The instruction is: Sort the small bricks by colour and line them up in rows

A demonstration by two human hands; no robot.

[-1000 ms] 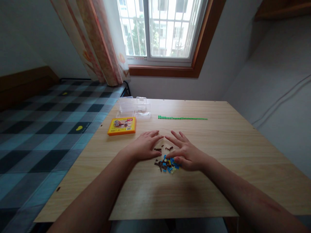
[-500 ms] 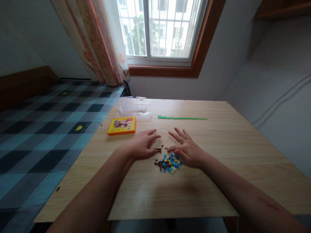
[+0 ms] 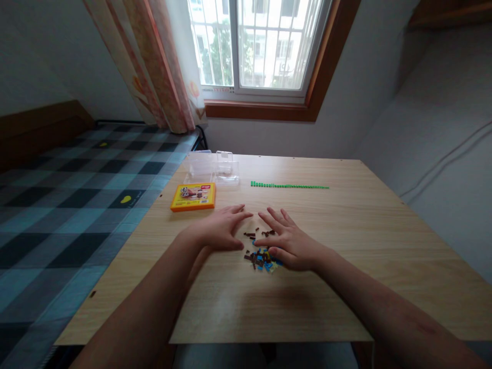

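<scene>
A small pile of building bricks (image 3: 259, 260), dark brown, blue and yellow, lies on the wooden table (image 3: 326, 302) between my hands. My right hand (image 3: 292, 241) is spread over the pile's right side, hiding part of it, its index fingertip beside a blue brick (image 3: 254, 243). My left hand (image 3: 219, 228) hovers or rests just left of the bricks, fingers apart and holding nothing. Beyond the pile lie a few loose dark brown bricks (image 3: 250, 235), with more brown bricks (image 3: 268, 233) partly behind my right fingers.
A yellow-orange box (image 3: 192, 197) lies at the table's left side. Behind it stand clear plastic containers (image 3: 227, 174). A long row of green bricks (image 3: 290, 186) runs across the far part of the table. A bed with a checked cover (image 3: 115, 205) adjoins the left edge.
My right hand has moved left and slightly nearer, over the pile, covering more of the blue bricks. My left hand has shifted slightly left. The view has tilted a little.
</scene>
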